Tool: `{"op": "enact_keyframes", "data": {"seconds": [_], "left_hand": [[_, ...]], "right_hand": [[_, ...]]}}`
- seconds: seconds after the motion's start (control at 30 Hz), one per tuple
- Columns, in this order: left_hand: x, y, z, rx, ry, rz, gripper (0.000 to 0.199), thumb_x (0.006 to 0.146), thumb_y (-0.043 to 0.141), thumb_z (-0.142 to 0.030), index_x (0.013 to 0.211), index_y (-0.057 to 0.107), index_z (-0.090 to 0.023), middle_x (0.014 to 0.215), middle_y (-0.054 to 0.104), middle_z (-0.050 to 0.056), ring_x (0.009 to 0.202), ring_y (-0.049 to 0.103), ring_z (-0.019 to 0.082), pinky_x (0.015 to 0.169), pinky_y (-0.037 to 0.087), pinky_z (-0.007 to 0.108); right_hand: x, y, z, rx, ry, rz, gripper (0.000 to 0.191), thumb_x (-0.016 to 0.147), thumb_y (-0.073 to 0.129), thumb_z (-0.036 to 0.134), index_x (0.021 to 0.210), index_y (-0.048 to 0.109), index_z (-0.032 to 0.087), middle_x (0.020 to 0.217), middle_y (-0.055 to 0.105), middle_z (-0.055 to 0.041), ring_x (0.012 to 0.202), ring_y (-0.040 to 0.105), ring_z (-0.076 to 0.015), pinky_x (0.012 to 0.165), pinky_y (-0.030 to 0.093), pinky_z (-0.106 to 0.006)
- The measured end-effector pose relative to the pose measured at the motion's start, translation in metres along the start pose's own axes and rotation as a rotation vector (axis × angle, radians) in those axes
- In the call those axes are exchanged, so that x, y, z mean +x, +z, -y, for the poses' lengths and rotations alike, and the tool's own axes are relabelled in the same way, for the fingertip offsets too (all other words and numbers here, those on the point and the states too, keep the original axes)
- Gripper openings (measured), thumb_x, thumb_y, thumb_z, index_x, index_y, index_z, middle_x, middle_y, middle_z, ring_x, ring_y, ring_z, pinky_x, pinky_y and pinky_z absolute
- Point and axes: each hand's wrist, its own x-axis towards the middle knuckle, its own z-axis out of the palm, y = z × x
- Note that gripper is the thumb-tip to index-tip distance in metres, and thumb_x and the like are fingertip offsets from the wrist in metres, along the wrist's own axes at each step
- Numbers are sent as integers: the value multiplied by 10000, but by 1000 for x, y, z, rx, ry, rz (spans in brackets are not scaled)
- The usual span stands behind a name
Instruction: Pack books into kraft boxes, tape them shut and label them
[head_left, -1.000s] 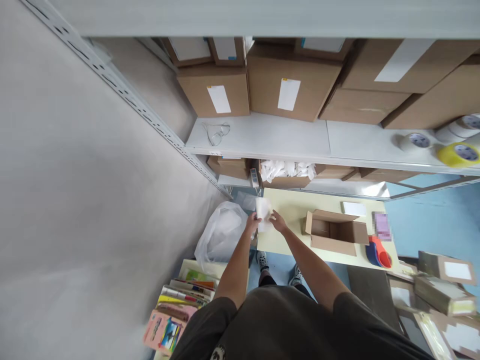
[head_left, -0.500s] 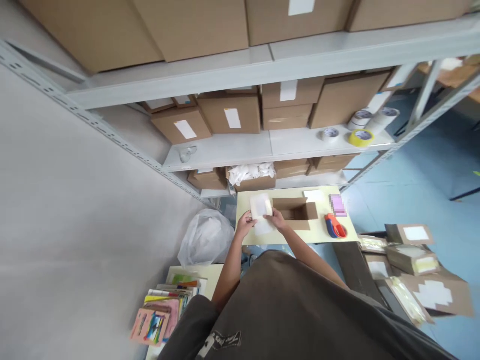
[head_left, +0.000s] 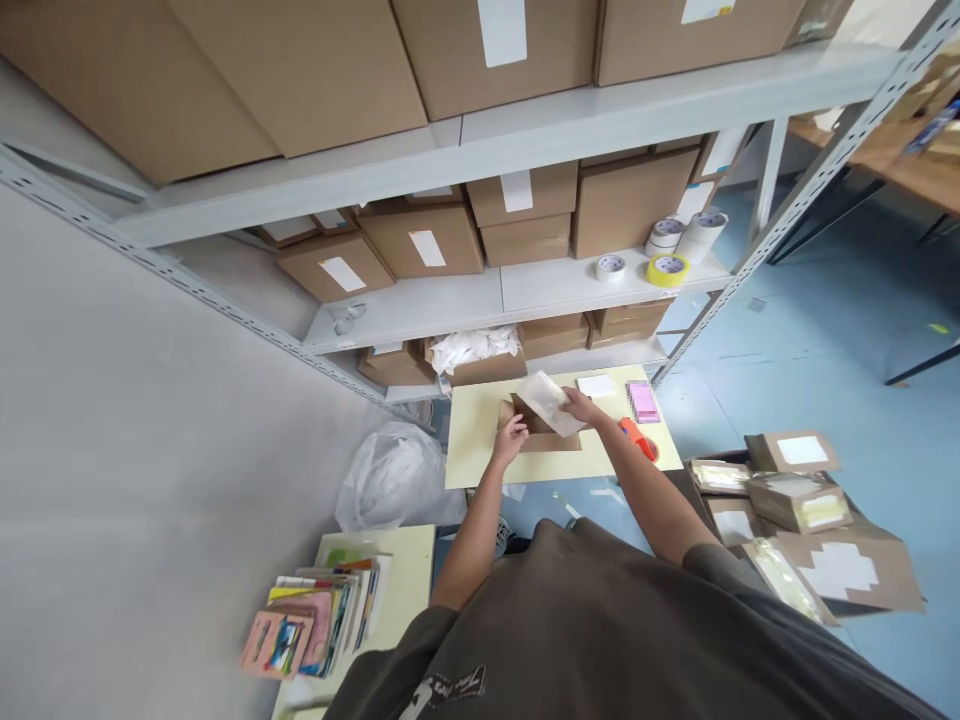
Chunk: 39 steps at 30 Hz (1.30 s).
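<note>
In my right hand (head_left: pixel 580 405) is a white flat packet (head_left: pixel 546 402), gripped by its right edge and held tilted over an open cardboard box (head_left: pixel 551 442). The packet hides much of the box's inside. My left hand (head_left: pixel 512 438) is at the box's left end, close to its raised flap (head_left: pixel 506 412), fingers partly spread and the packet out of their grasp. The box rests on a pale yellow table (head_left: pixel 472 440). To the right of my right hand lies an orange tape dispenser (head_left: pixel 639 440), partly hidden by my forearm.
A white sheet (head_left: pixel 596 386) and a pink pad (head_left: pixel 643 401) lie at the table's right. Shelves (head_left: pixel 420 300) with cartons and tape rolls (head_left: pixel 667 268) stand behind. A plastic bag (head_left: pixel 397 475), stacked books (head_left: pixel 315 615) and piled boxes (head_left: pixel 802 500) flank me.
My left hand has let go of the packet and moved to the box's left end. My right hand has carried the packet over the box, which now sits farther left on the table.
</note>
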Motion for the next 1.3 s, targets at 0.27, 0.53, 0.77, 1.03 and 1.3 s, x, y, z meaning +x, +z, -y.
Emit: {"op": "enact_keyframes", "data": {"seconds": [0.27,0.53,0.77,1.03,1.3], "left_hand": [[-32,-53,37,274,-109,-349,554,917,731,-233,1463,641,-216,1371,738,136,1082,771,232,1023,585,380],[-3,-37,28,303,-113,-184,799,860,795,-244,1599,497,-184,1559,611,186,1370,654,290,1110,528,384],[-4,-14,28,542,112,108,1060,707,947,-330,1641,458,-219,1755,342,177,1586,408,351,1255,395,416],[-12,-14,32,737,163,78,655,951,663,-250,1593,553,-317,1728,422,83,1534,482,316,1253,411,463],[-18,-42,29,870,63,101,421,1017,573,-253,1415,707,-281,1661,526,73,1427,586,295,1192,452,440]], "right_hand": [[9,29,-15,-377,-86,-32,592,811,708,164,1402,703,211,1411,717,-147,1374,592,-377,1158,464,-473],[-55,24,-48,-293,11,-464,638,913,532,275,1538,565,149,1446,666,-184,1372,568,-363,1205,427,-505],[-92,19,-83,-84,184,-458,778,892,645,419,1606,485,155,1528,618,-200,1393,606,-376,1156,494,-488],[-93,40,-57,-238,-10,-79,733,878,733,470,1561,588,248,1620,565,-131,1482,545,-316,1233,434,-471],[-78,60,-52,-391,-45,58,469,869,815,467,1289,793,259,1465,700,-120,1497,509,-369,1245,406,-516]]}}
